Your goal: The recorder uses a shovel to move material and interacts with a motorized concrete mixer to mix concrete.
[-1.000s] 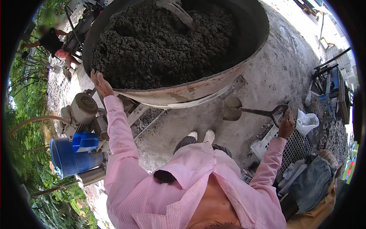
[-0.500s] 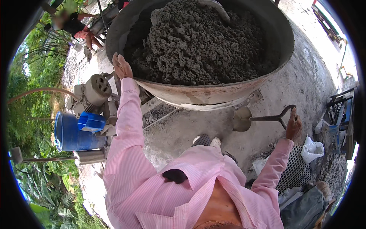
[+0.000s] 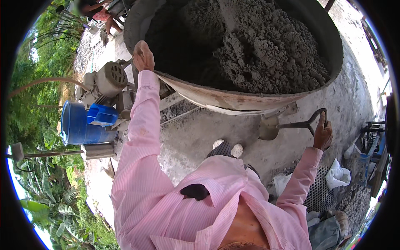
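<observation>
Head view: the left hand (image 3: 143,57) rests loosely open at the rim of the drum (image 3: 216,98). The right hand (image 3: 323,135) is closed around the handle of the shovel (image 3: 287,125); its blade sits outside the drum. Inside, the gray mixture (image 3: 266,46) appears largely blended; lumps are left.

A person (image 3: 166,208) in a pink striped shirt (image 3: 139,193) rests the left hand (image 3: 143,57) at the edge of a large round pan (image 3: 208,98) of crumbly grey mix (image 3: 271,50); the right hand (image 3: 323,134) grips a shovel (image 3: 290,125). A blue barrel (image 3: 74,125) stands at left.
</observation>
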The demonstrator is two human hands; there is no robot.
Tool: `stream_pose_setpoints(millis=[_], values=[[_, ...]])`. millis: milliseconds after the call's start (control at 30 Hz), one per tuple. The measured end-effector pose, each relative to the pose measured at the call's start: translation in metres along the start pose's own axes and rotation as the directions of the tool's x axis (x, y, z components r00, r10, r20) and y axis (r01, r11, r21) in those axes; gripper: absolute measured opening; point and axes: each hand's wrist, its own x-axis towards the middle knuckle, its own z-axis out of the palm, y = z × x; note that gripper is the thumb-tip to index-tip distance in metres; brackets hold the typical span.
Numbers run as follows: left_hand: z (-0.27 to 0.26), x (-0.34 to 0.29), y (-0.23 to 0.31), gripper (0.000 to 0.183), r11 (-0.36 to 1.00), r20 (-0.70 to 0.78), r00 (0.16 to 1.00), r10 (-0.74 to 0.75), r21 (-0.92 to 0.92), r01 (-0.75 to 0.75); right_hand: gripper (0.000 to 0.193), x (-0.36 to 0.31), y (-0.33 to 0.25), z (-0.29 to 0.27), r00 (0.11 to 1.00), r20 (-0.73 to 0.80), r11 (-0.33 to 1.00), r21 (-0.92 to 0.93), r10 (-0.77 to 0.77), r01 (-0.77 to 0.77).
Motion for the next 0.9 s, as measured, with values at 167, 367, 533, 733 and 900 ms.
stream_pose_setpoints(millis=[167, 367, 533, 733, 900], values=[[-0.003, 0.002, -0.005, 0.060, 0.999, 0.046, 0.998, -0.041, -0.004, 0.041, 0.061, -0.005, -0.002, 0.000, 0.999, -0.032, 1.000, -0.006, -0.009, 0.009], [-0.005, 0.003, 0.001, 0.059, 0.999, 0.073, 0.997, -0.038, 0.002, 0.038, 0.060, -0.003, -0.009, 0.004, 1.000, -0.027, 1.000, -0.029, -0.005, 0.004], [-0.008, 0.000, 0.001, 0.055, 0.993, 0.098, 0.993, -0.061, -0.091, 0.070, 0.059, -0.006, -0.023, 0.007, 1.000, 0.011, 1.000, 0.008, 0.007, -0.007], [-0.009, -0.001, 0.005, 0.057, 0.992, 0.187, 0.981, -0.044, -0.110, 0.065, 0.059, -0.005, -0.034, 0.012, 1.000, 0.030, 1.000, 0.026, 0.000, 0.000], [-0.015, -0.005, 0.013, 0.049, 1.000, 0.227, 0.974, -0.010, -0.016, 0.014, 0.054, -0.010, -0.054, 0.008, 1.000, -0.011, 1.000, 0.010, 0.013, -0.013]])
